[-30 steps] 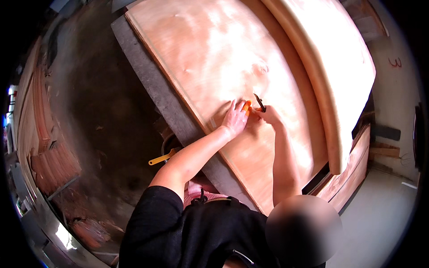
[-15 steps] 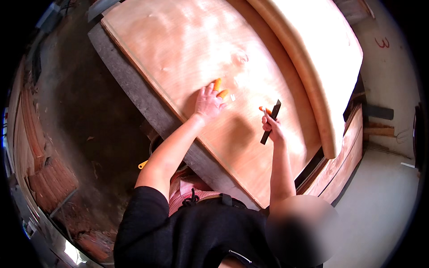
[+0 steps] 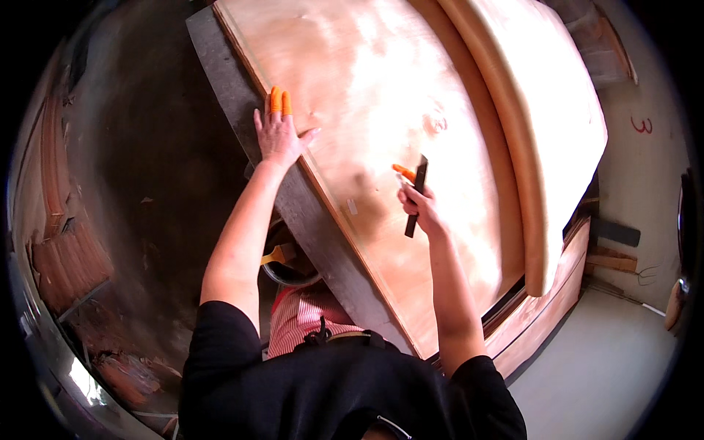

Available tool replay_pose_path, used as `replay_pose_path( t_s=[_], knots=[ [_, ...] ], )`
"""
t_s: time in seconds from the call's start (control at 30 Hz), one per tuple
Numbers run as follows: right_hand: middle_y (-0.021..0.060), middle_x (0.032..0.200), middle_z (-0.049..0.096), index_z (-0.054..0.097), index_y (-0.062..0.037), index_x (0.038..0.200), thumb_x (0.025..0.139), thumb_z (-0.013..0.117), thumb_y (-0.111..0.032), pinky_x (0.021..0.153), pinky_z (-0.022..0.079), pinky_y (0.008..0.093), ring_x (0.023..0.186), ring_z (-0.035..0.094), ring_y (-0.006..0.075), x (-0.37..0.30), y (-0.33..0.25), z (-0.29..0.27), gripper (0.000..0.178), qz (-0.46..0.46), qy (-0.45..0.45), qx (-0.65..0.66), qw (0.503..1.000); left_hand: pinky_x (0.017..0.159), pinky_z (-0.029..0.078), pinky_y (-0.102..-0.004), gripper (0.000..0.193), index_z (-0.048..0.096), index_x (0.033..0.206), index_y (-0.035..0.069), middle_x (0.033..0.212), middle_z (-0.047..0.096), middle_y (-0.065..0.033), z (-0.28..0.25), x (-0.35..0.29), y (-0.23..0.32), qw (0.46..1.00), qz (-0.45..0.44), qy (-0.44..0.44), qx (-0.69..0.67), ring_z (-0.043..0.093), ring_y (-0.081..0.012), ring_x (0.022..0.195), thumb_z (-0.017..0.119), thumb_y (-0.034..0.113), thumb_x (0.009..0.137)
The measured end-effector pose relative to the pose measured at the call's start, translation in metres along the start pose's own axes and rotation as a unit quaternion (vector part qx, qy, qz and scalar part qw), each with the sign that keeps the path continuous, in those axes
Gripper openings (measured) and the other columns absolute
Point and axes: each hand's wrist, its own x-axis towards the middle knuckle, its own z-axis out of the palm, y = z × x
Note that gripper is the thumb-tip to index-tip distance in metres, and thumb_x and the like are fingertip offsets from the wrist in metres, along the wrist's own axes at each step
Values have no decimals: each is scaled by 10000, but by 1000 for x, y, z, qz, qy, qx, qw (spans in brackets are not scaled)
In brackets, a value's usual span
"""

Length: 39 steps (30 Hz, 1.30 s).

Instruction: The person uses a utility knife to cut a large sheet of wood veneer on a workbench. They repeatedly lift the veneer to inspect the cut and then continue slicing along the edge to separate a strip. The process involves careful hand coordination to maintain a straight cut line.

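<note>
Head view has the dark blade [image 3: 421, 173] up over the pale wood sheet [image 3: 381, 110], roughly mid-width and well in from the near end. Right hand [image 3: 425, 209] is curled shut around it, and one finger, in an orange cover [image 3: 403, 172], sticks out beside the blade. Left hand [image 3: 280, 139] is flat with the thumb splayed wide, lying across the sheet's left edge; two of its fingers wear orange covers too. Between the hands there's a little whitish strip [image 3: 352, 207] on the sheet, can't really tell what it is. Over on the right, a big rolled-over fold [image 3: 506, 103] of similar stuff runs along the sheet. It's all on a grey table [image 3: 312, 227], with a yellow brush [image 3: 273, 257] by a bucket [image 3: 293, 281] next to it. Further left, a reddish wood stack [image 3: 70, 268] sits past the dark floor [image 3: 161, 169].
</note>
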Motion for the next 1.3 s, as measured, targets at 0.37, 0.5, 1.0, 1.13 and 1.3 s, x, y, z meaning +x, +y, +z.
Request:
replay_pose_path(
  t_s=[0.37,0.5,1.0,1.13,1.3],
  knots=[
    [146,788,621,507,-30,1046,838,561,-229,613,457,312,664,597,189,183,-12,148,293,-119,51,-324,937,1041,190,-476,476,435,1270,110,1387,322,-78,29,4,-34,992,6,87,-89,273,-230,1298,476,342,857],
    [173,826,626,512,-22,986,800,600,-299,681,474,385,771,612,300,217,-8,168,345,-166,134,-431,877,1001,244,-494,398,487,1235,158,1357,374,-66,23,3,-33,986,10,112,-120,331,-247,1263,512,270,854],
    [182,868,631,512,-10,977,780,591,-316,748,482,387,859,608,328,228,-19,180,372,-89,171,-507,840,1039,163,-508,369,518,1206,122,1355,374,-43,15,5,-30,993,-2,79,-93,312,-220,1272,455,286,882],
    [183,870,631,526,-12,965,771,593,-342,741,486,391,856,606,334,211,-30,192,388,-91,189,-578,789,1033,177,-514,372,523,1199,117,1354,374,-50,14,4,-34,992,-2,82,-92,315,-226,1270,472,277,868],
    [194,778,628,559,4,870,738,646,-373,647,484,371,775,613,319,184,-42,171,409,-94,167,-622,759,1030,182,-524,391,520,1198,105,1356,369,-72,14,3,-32,992,4,81,-94,309,-237,1275,494,251,836]
  ],
)
